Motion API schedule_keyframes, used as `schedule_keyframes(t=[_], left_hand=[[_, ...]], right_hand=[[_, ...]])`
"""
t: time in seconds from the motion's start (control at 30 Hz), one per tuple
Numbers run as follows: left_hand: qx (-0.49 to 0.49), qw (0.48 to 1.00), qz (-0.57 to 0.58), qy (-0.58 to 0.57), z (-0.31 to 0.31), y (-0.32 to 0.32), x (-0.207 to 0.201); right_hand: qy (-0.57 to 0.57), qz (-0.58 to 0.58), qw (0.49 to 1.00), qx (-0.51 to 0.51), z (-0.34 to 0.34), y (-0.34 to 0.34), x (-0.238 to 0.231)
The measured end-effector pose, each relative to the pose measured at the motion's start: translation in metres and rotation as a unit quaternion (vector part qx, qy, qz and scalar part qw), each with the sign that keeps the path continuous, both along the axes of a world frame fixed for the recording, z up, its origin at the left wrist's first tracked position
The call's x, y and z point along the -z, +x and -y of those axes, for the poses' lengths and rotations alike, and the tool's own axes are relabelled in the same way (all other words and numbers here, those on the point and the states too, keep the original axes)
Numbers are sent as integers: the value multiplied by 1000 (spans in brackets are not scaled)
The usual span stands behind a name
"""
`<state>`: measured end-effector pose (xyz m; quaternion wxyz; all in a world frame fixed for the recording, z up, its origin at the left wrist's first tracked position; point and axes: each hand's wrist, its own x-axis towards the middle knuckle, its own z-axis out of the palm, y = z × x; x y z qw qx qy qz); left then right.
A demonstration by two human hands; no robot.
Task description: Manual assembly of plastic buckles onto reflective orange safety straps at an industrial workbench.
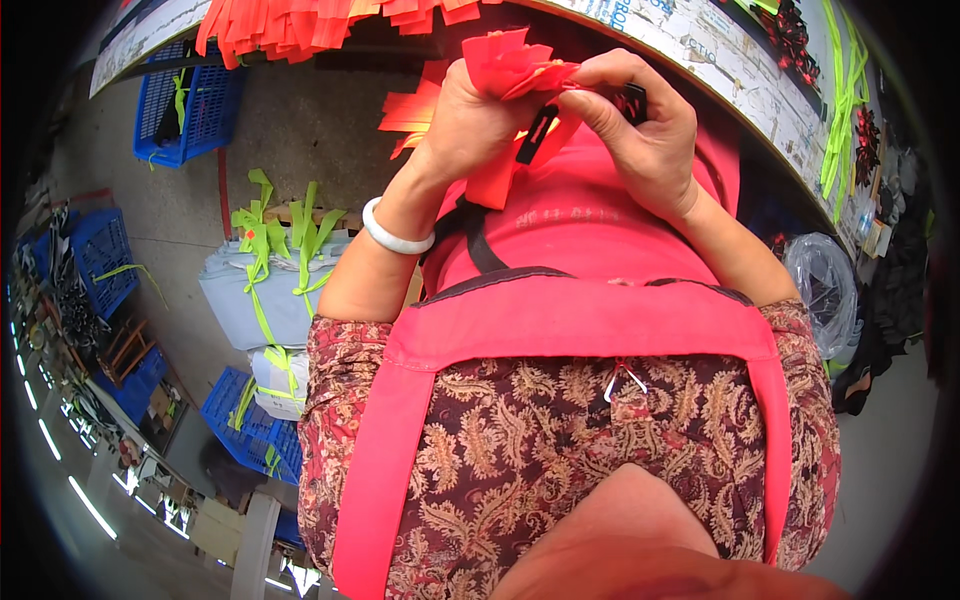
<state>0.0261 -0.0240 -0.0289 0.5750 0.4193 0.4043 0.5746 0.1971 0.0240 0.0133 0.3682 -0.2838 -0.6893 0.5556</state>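
Observation:
My left hand (468, 125) is closed round a bundle of bright orange-red fabric strips (510, 65), whose ends fan out above the fist and hang below it. My right hand (645, 130) pinches the edge of one strip between thumb and forefinger, close beside the left fist. A black tab with a printed mark (537, 135) dangles between the hands. Another dark piece (633, 103) shows inside the curled right fingers, partly hidden. Both hands are held over the red apron (590, 235), near the table edge.
More orange strips (290, 25) hang over the edge of the worktable (715, 60). Yellow-green strips (840, 110) lie at its right end. To the left on the floor stand a blue crate (190, 110), grey bundles tied with yellow-green strips (245, 290) and another blue crate (235, 420).

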Motion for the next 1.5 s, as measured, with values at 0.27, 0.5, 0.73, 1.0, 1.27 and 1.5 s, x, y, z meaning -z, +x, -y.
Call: schedule_keyframes(t=[0.27,0.5,0.73,1.0,1.27,1.5], left_hand=[[-21,996,-70,43,0,0,0],[-22,999,-33,23,-2,-2,-5],[-41,996,-63,55,0,-2,2],[-8,998,-64,5,-2,-7,-2],[-18,999,-41,16,0,-3,6],[-20,998,-44,36,-2,-5,5]], right_hand=[[87,7,996,7,-5,-1,7],[82,28,996,20,-3,1,7],[124,36,991,13,-7,-1,7],[75,35,996,34,-2,-2,4],[100,67,992,27,-6,-1,8],[110,80,991,19,-8,-3,3]])
